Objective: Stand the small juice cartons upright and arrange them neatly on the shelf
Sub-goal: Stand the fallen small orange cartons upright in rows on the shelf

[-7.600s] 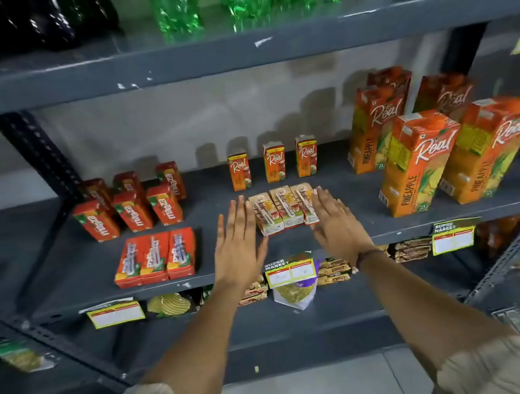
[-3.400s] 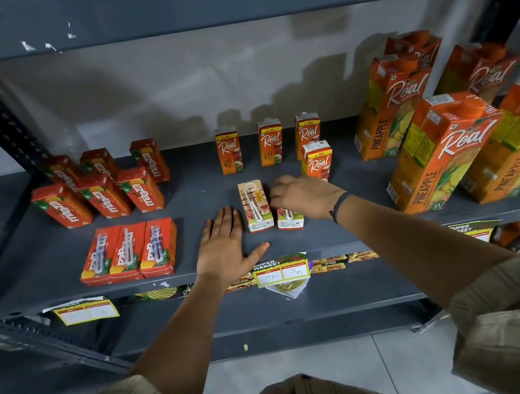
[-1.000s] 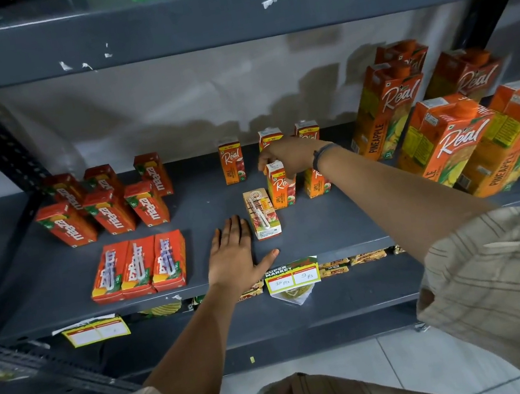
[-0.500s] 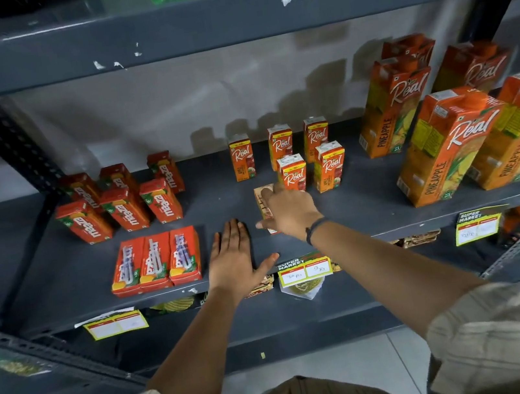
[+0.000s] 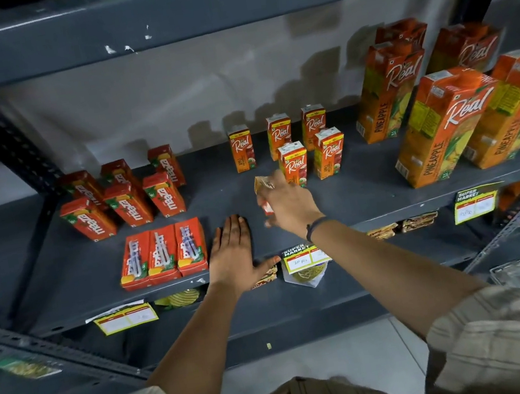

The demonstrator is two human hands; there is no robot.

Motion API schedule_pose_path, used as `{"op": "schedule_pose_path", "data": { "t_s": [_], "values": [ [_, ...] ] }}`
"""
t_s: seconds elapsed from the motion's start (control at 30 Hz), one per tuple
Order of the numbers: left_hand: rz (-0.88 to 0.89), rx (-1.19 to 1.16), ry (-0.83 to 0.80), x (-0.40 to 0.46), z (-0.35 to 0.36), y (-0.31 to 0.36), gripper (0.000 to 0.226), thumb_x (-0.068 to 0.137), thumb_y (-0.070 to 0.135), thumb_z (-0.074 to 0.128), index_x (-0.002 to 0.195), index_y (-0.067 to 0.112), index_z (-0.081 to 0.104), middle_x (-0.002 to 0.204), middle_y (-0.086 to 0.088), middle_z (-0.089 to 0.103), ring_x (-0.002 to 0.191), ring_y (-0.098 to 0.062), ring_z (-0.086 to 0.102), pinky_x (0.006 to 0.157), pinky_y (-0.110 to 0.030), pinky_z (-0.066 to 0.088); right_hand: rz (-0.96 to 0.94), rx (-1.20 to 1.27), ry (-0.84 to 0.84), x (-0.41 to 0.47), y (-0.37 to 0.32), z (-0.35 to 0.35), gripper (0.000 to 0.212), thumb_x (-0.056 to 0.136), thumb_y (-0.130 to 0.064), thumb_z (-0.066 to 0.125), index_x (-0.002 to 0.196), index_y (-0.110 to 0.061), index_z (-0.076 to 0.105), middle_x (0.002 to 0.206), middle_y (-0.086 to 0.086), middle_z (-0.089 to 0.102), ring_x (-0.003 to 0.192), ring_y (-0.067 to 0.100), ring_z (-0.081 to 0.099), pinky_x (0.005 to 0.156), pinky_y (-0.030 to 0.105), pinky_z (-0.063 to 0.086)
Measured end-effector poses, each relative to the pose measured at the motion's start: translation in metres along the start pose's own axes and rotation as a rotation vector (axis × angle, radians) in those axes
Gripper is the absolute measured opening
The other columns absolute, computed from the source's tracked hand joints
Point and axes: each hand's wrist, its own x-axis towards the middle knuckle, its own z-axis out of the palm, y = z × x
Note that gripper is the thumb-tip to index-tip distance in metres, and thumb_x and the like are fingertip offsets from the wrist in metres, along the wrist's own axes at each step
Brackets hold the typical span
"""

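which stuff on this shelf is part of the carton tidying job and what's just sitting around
Part of the job:
- small orange Real carton in the right hand, being lifted
- five small Real cartons already upright
- three red Maaza cartons lying flat
- grey metal shelf

Just there:
- tall orange pineapple cartons
- yellow price tags
- left hand, flat on shelf

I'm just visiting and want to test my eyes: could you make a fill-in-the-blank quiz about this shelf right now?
1. The right hand grips a small juice ____.
2. The left hand lies ____ on the shelf.
3. ____ small Real cartons stand upright.
4. The three red cartons at the front edge lie ____.

Missing words: carton; flat; Five; flat
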Motion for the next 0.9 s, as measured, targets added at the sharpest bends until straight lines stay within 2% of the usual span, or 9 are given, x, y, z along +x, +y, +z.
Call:
{"op": "schedule_pose_path", "data": {
  "t_s": [0.07, 0.17, 0.23, 0.3, 0.33, 0.43, 0.53, 0.77, 0.9],
  "values": [
    [0.004, -0.005, 0.007, 0.000, 0.000, 0.000, 0.106, 0.074, 0.080, 0.025, 0.146, 0.004, 0.006, 0.156, -0.015, 0.010, 0.144, -0.028, 0.008, 0.116, -0.038, 0.002, -0.013, 0.008, 0.046, 0.010, -0.003, -0.014, 0.043, 0.078, -0.008, 0.071, 0.117, -0.016, 0.055, 0.128, 0.013, 0.040, 0.095, 0.036, 0.062, 0.073, 0.037, 0.054],
    [0.007, 0.003, 0.010, 0.001, 0.001, 0.000, 0.106, 0.074, 0.080, 0.025, 0.146, 0.004, 0.006, 0.156, -0.015, 0.011, 0.144, -0.027, 0.009, 0.116, -0.038, 0.001, 0.084, 0.154, 0.056, 0.028, -0.006, -0.036, 0.046, 0.078, -0.020, 0.073, 0.119, -0.010, 0.055, 0.121, 0.014, 0.049, 0.095, 0.034, 0.064, 0.075, 0.038, 0.057],
    [0.004, 0.004, 0.012, 0.001, 0.001, -0.001, 0.106, 0.074, 0.080, 0.025, 0.146, 0.004, 0.005, 0.157, -0.014, 0.010, 0.144, -0.027, 0.008, 0.115, -0.037, -0.001, 0.173, 0.235, 0.060, 0.039, -0.007, -0.042, 0.031, 0.080, -0.036, 0.071, 0.092, -0.010, 0.059, 0.094, 0.007, 0.058, 0.083, 0.027, 0.063, 0.059, 0.030, 0.053],
    [0.002, 0.005, 0.013, 0.000, 0.001, -0.001, 0.106, 0.074, 0.080, 0.025, 0.146, 0.005, 0.004, 0.157, -0.014, 0.009, 0.144, -0.027, 0.007, 0.114, -0.036, -0.002, 0.237, 0.288, 0.030, 0.046, -0.008, -0.044, 0.041, 0.080, -0.048, 0.067, 0.065, -0.016, 0.047, 0.064, 0.001, 0.053, 0.069, 0.022, 0.061, 0.046, 0.023, 0.042],
    [0.003, 0.006, 0.013, 0.000, 0.001, -0.001, 0.106, 0.074, 0.080, 0.025, 0.146, 0.005, 0.004, 0.157, -0.014, 0.009, 0.144, -0.027, 0.007, 0.114, -0.036, -0.003, 0.252, 0.304, 0.002, 0.047, -0.010, -0.044, 0.045, 0.080, -0.051, 0.066, 0.062, -0.016, 0.044, 0.060, 0.001, 0.052, 0.068, 0.021, 0.063, 0.048, 0.023, 0.044],
    [0.010, 0.007, 0.017, 0.000, 0.001, -0.001, 0.105, 0.074, 0.080, 0.025, 0.146, 0.005, 0.004, 0.157, -0.014, 0.009, 0.144, -0.027, 0.007, 0.112, -0.036, -0.005, 0.241, 0.273, -0.057, 0.053, -0.012, -0.048, 0.044, 0.079, -0.053, 0.065, 0.079, -0.011, 0.051, 0.073, 0.004, 0.058, 0.074, 0.023, 0.067, 0.062, 0.029, 0.053],
    [0.006, 0.002, 0.016, 0.001, 0.001, -0.001, 0.105, 0.074, 0.080, 0.025, 0.146, 0.006, 0.003, 0.157, -0.013, 0.007, 0.145, -0.027, 0.005, 0.112, -0.035, -0.005, 0.193, 0.128, -0.051, 0.056, -0.011, -0.055, 0.043, 0.081, -0.050, 0.065, 0.084, -0.008, 0.056, 0.083, 0.009, 0.061, 0.084, 0.025, 0.067, 0.063, 0.029, 0.050],
    [0.007, 0.013, 0.019, 0.001, 0.002, -0.002, 0.106, 0.074, 0.080, 0.024, 0.146, 0.005, 0.003, 0.157, -0.014, 0.006, 0.145, -0.027, 0.004, 0.113, -0.036, -0.005, -0.003, -0.067, -0.182, 0.067, -0.011, -0.071, 0.045, 0.085, -0.021, 0.068, 0.124, -0.001, 0.056, 0.118, 0.014, 0.065, 0.099, 0.029, 0.065, 0.084, 0.035, 0.053],
    [0.005, 0.015, 0.014, 0.001, 0.003, -0.002, 0.106, 0.074, 0.081, 0.023, 0.146, 0.005, 0.003, 0.157, -0.014, 0.006, 0.145, -0.027, 0.004, 0.112, -0.036, -0.005, -0.079, -0.234, -0.231, 0.069, -0.012, -0.076, 0.049, 0.081, -0.024, 0.073, 0.123, -0.004, 0.057, 0.115, 0.011, 0.066, 0.100, 0.028, 0.064, 0.077, 0.035, 0.051]
  ]
}}
